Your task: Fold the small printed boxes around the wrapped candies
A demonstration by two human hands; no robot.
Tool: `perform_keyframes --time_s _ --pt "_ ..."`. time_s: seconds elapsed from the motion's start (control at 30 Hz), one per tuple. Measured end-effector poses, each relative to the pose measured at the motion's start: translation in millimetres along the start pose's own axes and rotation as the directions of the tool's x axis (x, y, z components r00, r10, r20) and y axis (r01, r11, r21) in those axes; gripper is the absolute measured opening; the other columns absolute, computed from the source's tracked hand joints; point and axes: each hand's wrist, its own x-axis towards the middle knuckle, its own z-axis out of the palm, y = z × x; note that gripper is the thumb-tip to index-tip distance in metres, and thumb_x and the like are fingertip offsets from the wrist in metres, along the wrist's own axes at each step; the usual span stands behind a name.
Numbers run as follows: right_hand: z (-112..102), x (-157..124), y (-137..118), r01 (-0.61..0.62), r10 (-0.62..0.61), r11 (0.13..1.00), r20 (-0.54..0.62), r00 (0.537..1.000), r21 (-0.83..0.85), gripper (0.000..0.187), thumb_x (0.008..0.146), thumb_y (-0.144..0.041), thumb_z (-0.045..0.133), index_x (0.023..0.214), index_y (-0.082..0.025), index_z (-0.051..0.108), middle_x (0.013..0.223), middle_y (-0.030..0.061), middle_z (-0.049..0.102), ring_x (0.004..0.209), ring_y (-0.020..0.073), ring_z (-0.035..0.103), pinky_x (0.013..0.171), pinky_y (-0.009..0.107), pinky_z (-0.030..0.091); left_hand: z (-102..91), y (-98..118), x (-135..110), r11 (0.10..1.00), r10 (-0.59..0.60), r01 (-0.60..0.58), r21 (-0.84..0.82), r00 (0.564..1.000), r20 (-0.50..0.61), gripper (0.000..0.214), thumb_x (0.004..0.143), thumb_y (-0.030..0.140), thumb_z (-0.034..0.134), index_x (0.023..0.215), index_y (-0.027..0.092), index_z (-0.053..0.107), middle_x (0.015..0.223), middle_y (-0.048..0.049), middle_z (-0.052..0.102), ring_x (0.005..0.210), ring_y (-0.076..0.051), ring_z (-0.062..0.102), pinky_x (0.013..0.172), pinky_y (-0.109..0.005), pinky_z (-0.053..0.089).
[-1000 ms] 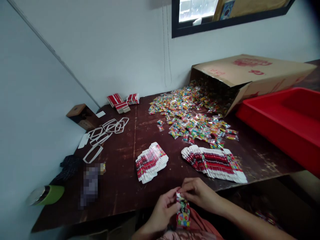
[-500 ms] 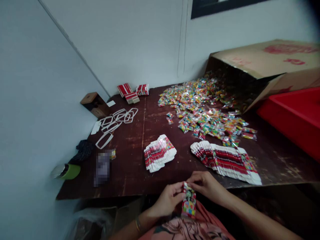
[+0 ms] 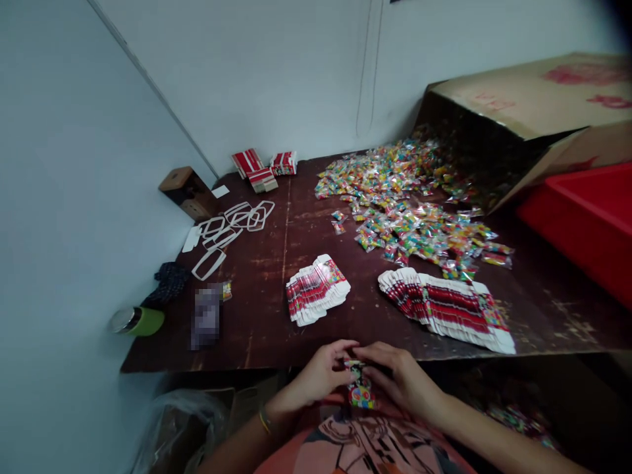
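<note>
A small printed candy box [image 3: 362, 390] with a colourful front is held upright in front of my body, below the table's near edge. My left hand [image 3: 326, 372] grips its left side, thumb across the front. At the box's top and right side, my right hand [image 3: 397, 375] has its fingers closed round it. Beyond my hands, a fanned stack of flattened red and white cartons [image 3: 316, 289] lies on the table. A longer fanned row of the same cartons [image 3: 449, 309] is to the right.
A heap of wrapped candies [image 3: 395, 197] spreads from a tipped cardboard box [image 3: 523, 99]. A red bin [image 3: 582, 217] stands at right. Rubber bands [image 3: 210, 263], a wooden box [image 3: 186, 191], a dark cloth [image 3: 170, 283] and a green flask [image 3: 143, 321] lie left. Carton bundles [image 3: 261, 179] sit behind.
The hands have drawn closer together at the top of the candy box, and the right fingers now cover more of it. The camera's view has tilted down a little.
</note>
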Motion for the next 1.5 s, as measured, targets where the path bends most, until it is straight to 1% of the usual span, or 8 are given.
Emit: perform_keyframes --time_s 0.23,0.4,0.6,0.73,0.87,1.1,1.23,1.5 --pt "-97.2 144.3 34.0 -0.203 -0.002 0.761 -0.315 0.949 -0.616 0.032 0.089 -0.014 0.048 0.118 -0.017 0.062 0.118 0.012 0.064 0.106 0.0232 0.056 0.092 0.034 0.041 -48.8 42.3 -16.0 0.897 -0.064 -0.006 0.442 0.987 0.144 0.024 0.058 0.018 0.076 0.081 0.015 0.068 0.071 0.0037 0.063 0.064 -0.01 0.053 0.061 -0.019 0.04" --pt "-120.4 196.7 58.4 -0.29 0.03 0.693 -0.376 0.926 -0.66 0.028 0.084 -0.005 0.044 0.102 -0.006 0.065 0.1 0.0218 0.065 0.102 0.0306 0.055 0.09 0.043 0.037 -41.8 33.5 -9.6 1.0 -0.028 0.027 -0.006 0.968 -0.25 0.035 0.063 0.03 0.075 0.088 0.014 0.057 0.073 -0.0007 0.064 0.063 -0.015 0.063 0.062 -0.027 0.049" --pt "-101.0 160.9 39.4 -0.231 0.023 0.78 -0.343 0.939 -0.582 0.018 0.091 -0.02 0.046 0.093 -0.013 0.063 0.086 0.0098 0.067 0.084 0.021 0.06 0.079 0.033 0.043 -37.5 12.0 3.6 0.932 -0.031 -0.088 -0.351 0.947 -0.318 0.045 0.074 0.036 0.067 0.109 0.011 0.055 0.08 -0.0081 0.069 0.07 -0.018 0.066 0.065 -0.029 0.05" --pt "-56.9 114.2 5.0 -0.017 0.018 0.998 -0.009 1.0 0.061 0.022 0.086 -0.038 0.058 0.082 -0.016 0.061 0.074 0.0006 0.064 0.067 0.0125 0.057 0.065 0.025 0.045 -31.7 9.3 9.5 0.937 -0.016 -0.091 -0.337 0.954 -0.301 0.046 0.069 0.032 0.074 0.108 0.01 0.059 0.097 -0.011 0.069 0.076 -0.017 0.066 0.067 -0.028 0.05" --pt "-28.5 97.6 -13.9 -0.036 0.145 0.898 -0.217 0.965 0.439 0.03 0.076 -0.044 0.07 0.074 -0.016 0.059 0.064 -0.0017 0.059 0.059 0.0111 0.053 0.058 0.025 0.043 -9.5 13.8 19.2 0.958 -0.058 0.015 -0.285 0.988 -0.143 0.058 0.061 0.025 0.08 0.112 0.011 0.056 0.094 -0.0095 0.069 0.074 -0.017 0.067 0.07 -0.03 0.052" --pt "-23.5 89.8 5.6 0.014 0.091 0.984 -0.569 0.818 0.177 0.025 0.082 -0.043 0.064 0.077 -0.018 0.062 0.071 0.0013 0.06 0.064 0.0141 0.052 0.063 0.028 0.044 26.5 13.6 32.9 0.93 0.006 -0.038 -0.365 0.996 -0.09 0.065 0.067 0.024 0.074 0.125 0.02 0.046 0.091 -0.0052 0.065 0.073 -0.019 0.067 0.056 -0.027 0.054" --pt "-13.2 72.2 17.3 0.083 -0.048 0.995 -0.446 0.894 0.059 0.026 0.082 -0.044 0.064 0.075 -0.02 0.067 0.105 0.0079 0.063 0.098 0.023 0.055 0.09 0.039 0.043 19.8 14.6 32.6 0.931 0.011 -0.065 -0.359 0.988 -0.152 0.07 0.062 0.021 0.077 0.126 0.019 0.048 0.092 -0.0057 0.064 0.073 -0.018 0.066 0.055 -0.025 0.055" --pt "1.4 53.4 16.6 -0.152 0.361 0.606 -0.1 0.927 0.781 0.048 0.073 -0.039 0.073 0.117 -0.024 0.06 0.1 0.0025 0.061 0.059 0.0075 0.051 0.051 0.02 0.043 4.3 17.7 28.0 0.974 0.014 -0.063 -0.219 0.976 -0.219 0.063 0.082 0.065 0.044 0.102 0.009 0.065 0.082 -0.0105 0.065 0.068 -0.018 0.061 0.05 -0.026 0.051"
